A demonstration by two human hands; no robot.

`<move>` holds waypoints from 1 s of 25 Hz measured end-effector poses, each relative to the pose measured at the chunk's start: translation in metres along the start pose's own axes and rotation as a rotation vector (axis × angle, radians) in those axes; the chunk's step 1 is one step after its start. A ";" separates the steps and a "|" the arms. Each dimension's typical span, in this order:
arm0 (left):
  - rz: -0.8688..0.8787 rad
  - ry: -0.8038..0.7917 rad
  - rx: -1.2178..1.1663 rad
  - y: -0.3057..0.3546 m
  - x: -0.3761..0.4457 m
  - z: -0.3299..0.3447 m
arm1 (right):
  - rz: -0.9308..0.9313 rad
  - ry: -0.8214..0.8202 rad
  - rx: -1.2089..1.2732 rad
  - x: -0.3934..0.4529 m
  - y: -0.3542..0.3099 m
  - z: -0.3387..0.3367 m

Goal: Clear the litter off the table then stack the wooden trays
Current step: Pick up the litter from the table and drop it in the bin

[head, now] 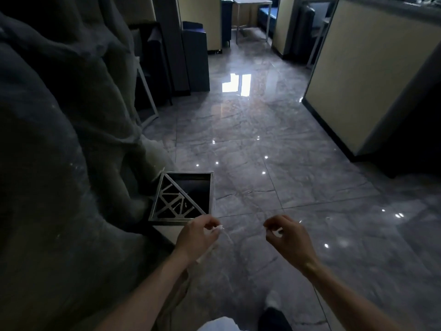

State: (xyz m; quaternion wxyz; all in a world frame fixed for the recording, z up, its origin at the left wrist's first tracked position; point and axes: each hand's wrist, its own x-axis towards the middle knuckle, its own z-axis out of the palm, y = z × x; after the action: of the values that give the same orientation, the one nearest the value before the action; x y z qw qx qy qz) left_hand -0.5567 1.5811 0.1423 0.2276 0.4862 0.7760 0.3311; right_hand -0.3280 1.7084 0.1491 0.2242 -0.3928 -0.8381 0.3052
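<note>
I stand on a glossy floor beside a square metal-rimmed litter bin (211,194) with a triangular patterned lid half and a dark opening. My left hand (196,236) hovers just in front of the bin's near edge, fingers pinched on thin white litter (220,231), a paper scrap with a long pale strip hanging below the hand. My right hand (286,237) is level with it to the right, over the floor, fingers curled with a small white scrap (276,233) between thumb and fingers. No table or wooden trays are in view.
A rough grey rock-like wall (59,139) fills the left. Shiny grey marble floor (262,139) stretches ahead. A beige partition (362,80) stands at the right; dark seating (194,58) and a white table (250,1) are far back. My shoe (274,316) shows at the bottom.
</note>
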 end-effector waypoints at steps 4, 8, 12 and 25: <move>-0.045 0.014 -0.010 -0.003 0.056 0.006 | -0.051 -0.020 -0.013 0.063 0.023 0.002; -0.101 0.076 0.017 0.007 0.107 0.017 | -0.107 -0.075 0.021 0.138 0.052 -0.003; -0.223 0.174 -0.013 0.020 0.147 0.022 | -0.209 -0.183 0.021 0.210 0.071 -0.011; -0.581 0.554 -0.110 -0.015 0.163 0.010 | -0.570 -0.580 0.042 0.355 0.034 0.069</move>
State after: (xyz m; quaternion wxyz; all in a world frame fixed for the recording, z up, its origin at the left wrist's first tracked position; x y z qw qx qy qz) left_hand -0.6284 1.7273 0.1195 0.1197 0.1261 0.8942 0.4126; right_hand -0.5629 1.9848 0.1250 0.0620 -0.0379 -0.9354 0.3459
